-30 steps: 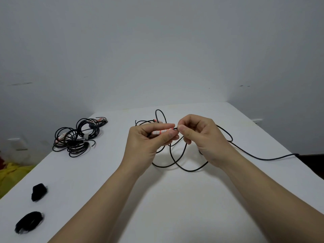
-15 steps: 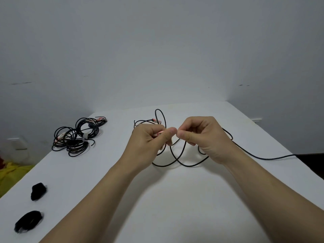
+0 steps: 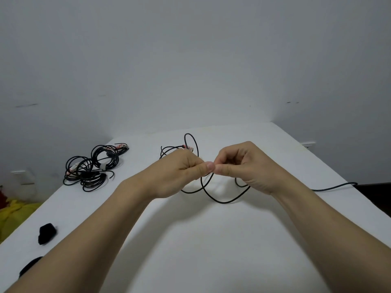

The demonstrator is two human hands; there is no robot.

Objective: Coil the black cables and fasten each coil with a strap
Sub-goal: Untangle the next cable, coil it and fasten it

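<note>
Although tagged with pale, red-marked labels (image 3: 189, 147), gave up no legible word, whether on the black cable (image 3: 222, 201) or on the coiled cables (image 3: 91, 168) at far left; too small and blurred to read. Reached in from the near edge with both forearms and met above the middle of the white table (image 3: 211, 250). Curled the left hand (image 3: 182, 172) with its back to the camera, thumb stretched toward the right, pinching the black cable at the thumb tip. Curled the right hand (image 3: 243, 166) likewise, fingers tucked under, thumb set tip to tip against the left one, gripping the same cable. Hung from that pinch in loose loops down onto the table beneath both hands, rose in one arc behind the left knuckles, and trailed past the right wrist off the table's right edge. Lay well apart from the coiled cables. Rested near the left edge as two black straps (image 3: 47, 230), one half hidden by the left forearm.
</note>
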